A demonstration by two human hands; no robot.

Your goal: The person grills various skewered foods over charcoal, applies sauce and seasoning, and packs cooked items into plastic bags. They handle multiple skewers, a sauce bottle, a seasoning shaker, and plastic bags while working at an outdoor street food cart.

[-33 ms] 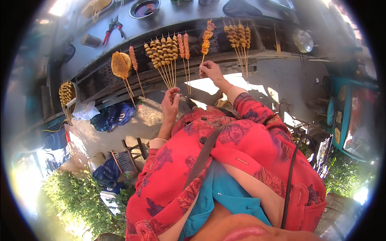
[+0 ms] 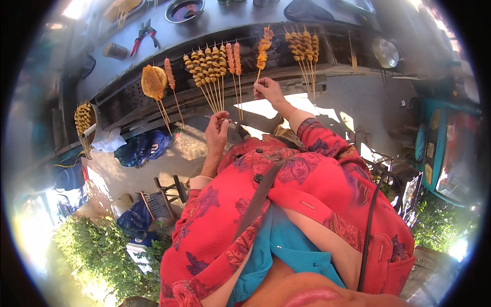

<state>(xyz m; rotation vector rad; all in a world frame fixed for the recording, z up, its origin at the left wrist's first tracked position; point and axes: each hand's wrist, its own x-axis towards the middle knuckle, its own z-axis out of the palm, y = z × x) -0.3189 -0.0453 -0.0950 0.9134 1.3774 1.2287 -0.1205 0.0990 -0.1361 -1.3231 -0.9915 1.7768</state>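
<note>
My right hand (image 2: 269, 91) pinches the bare lower end of a skewer of orange-glazed chunks (image 2: 264, 48), which points away from me over the long dark grill trough (image 2: 332, 46). Closer in, the fingers of my left hand (image 2: 217, 130) are closed at the stick ends of a fanned bunch of brown spiral-cut skewers (image 2: 207, 66). Two pink sausage skewers (image 2: 233, 59) lie between the hands. Left of the bunch are one more pink sausage skewer (image 2: 170, 74) and a round flat browned piece on sticks (image 2: 154, 82). Another spiral bunch (image 2: 303, 45) rests to the right.
Behind the grill, a metal counter carries a bowl of dark sauce (image 2: 184, 11), red-handled pliers (image 2: 143, 38) and a metal can (image 2: 115, 50). More spiral skewers (image 2: 83, 120) stand at the far left. A glass-lidded pot (image 2: 385, 52) sits right. A stool (image 2: 158, 200) stands lower left.
</note>
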